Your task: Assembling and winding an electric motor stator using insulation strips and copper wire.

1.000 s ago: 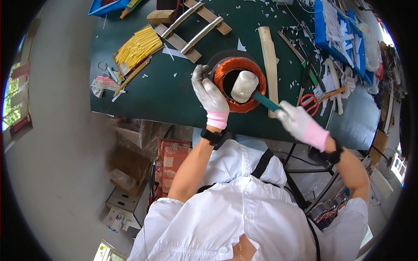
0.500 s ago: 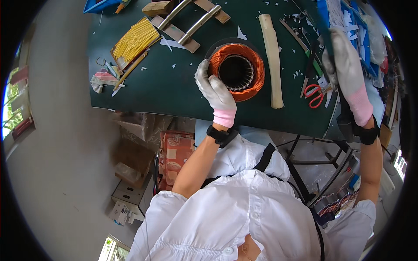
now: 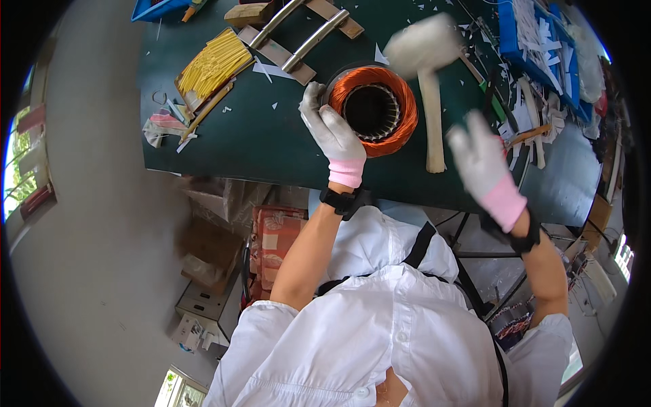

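Observation:
A round motor stator (image 3: 400,132) with orange copper windings and a dark hollow centre stands on the green table. My left hand (image 3: 336,139), in a white glove with a pink cuff, grips its left side. To the right lies a pale wooden stick (image 3: 432,125). A blurred whitish shape (image 3: 424,46) covers the stick's far end; its kind cannot be made out. My right hand (image 3: 481,166), gloved alike and blurred, hovers right of the stick, fingers stretched and apart, with nothing seen in them. Behind its fingers, red-handled scissors (image 3: 504,144) are mostly hidden.
A tray of yellow strips (image 3: 213,64) lies at left, near a rack with two metal bars (image 3: 315,41). At right stand a blue bin (image 3: 519,34) with white paper strips and a wooden-handled tool (image 3: 531,133). Paper scraps dot the green tabletop (image 3: 258,146).
My right hand has come left and nearer, away from the blue bin and dark object beside it. The blurred whitish shape has appeared over the stick's far end. My left hand stays on the stator.

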Available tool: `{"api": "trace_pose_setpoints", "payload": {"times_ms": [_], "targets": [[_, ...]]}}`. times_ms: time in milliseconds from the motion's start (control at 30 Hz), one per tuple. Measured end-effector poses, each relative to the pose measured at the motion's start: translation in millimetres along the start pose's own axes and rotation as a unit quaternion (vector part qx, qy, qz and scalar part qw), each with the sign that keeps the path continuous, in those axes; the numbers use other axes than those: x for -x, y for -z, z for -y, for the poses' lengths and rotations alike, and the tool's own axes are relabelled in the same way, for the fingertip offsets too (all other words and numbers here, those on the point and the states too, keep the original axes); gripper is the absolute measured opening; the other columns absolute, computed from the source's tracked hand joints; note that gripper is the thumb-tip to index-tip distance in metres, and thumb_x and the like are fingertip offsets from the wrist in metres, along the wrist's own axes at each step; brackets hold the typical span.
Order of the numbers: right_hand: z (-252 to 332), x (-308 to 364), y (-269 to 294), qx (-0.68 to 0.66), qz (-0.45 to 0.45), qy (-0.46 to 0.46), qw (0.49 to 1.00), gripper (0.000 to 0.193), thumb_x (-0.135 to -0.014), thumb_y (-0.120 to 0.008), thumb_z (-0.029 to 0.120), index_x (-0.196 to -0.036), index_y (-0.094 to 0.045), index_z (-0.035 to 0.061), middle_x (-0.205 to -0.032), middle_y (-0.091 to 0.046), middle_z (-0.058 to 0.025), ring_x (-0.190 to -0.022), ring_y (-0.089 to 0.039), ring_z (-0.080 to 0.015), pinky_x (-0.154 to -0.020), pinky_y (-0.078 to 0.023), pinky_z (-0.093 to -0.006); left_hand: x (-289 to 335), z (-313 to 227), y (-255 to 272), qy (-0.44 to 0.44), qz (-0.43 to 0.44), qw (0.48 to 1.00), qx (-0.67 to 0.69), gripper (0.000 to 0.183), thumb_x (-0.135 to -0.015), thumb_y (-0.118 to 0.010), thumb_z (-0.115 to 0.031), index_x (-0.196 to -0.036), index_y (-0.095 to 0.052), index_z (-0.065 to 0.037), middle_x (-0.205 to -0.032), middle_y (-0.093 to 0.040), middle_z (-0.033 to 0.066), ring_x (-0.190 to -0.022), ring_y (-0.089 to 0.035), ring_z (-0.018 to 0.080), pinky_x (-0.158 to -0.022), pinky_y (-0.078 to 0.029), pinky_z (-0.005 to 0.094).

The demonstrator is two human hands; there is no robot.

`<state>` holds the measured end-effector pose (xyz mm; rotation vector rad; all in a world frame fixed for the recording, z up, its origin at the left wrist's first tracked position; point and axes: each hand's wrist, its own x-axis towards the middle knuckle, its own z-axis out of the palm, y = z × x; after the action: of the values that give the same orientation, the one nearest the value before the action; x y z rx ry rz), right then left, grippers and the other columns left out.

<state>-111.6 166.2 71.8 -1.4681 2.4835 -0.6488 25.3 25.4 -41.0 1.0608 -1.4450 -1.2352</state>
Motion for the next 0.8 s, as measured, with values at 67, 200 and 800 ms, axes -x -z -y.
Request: {"api": "trace_pose_setpoints", "payload": {"times_ms": [67,200,800], "targets": [[6,1,2,-0.068,0.215,-0.079,0.971,0.028,-0.091,-0.051,0.03,-0.093,-0.045,0.0029,-0.066,-0.055,-0.0194,-0.063,-0.06,-0.036,-0.057,-0.045,-0.0415,-8,4,10,0.004,-0.015,0.999,-0.04,0.037,-0.094,-0.029,-0.016,-0.124,-0.041,0.001,-0.112,-0.049,0.0151,-0.106,-0.048,0.0237,-0.096,-0.035,0.0345],[23,-74,66,-0.193,0.268,-0.243,0.912,0.03,-0.093,-0.046,0.035,-0.092,-0.049,0.0044,-0.057,-0.05,-0.0073,-0.05,-0.054,-0.0219,-0.047,-0.043,-0.031,5,-4,15,-0.042,-0.027,0.99,-0.132,0.036,-0.092,-0.031,-0.016,-0.12,-0.044,0.004,-0.114,-0.049,0.0178,-0.106,-0.048,0.0267,-0.097,-0.034,0.0366],[19,11,-19,-0.156,0.23,-0.209,0.938,0.027,-0.091,-0.049,0.029,-0.097,-0.043,0.0026,-0.063,-0.051,-0.0272,-0.066,-0.052,-0.0473,-0.056,-0.042,-0.0473,-6,15,-19,0.054,-0.074,0.995,0.03,0.036,-0.093,-0.029,-0.017,-0.121,-0.041,0.002,-0.112,-0.046,0.0137,-0.105,-0.046,0.0222,-0.097,-0.035,0.035]]}}
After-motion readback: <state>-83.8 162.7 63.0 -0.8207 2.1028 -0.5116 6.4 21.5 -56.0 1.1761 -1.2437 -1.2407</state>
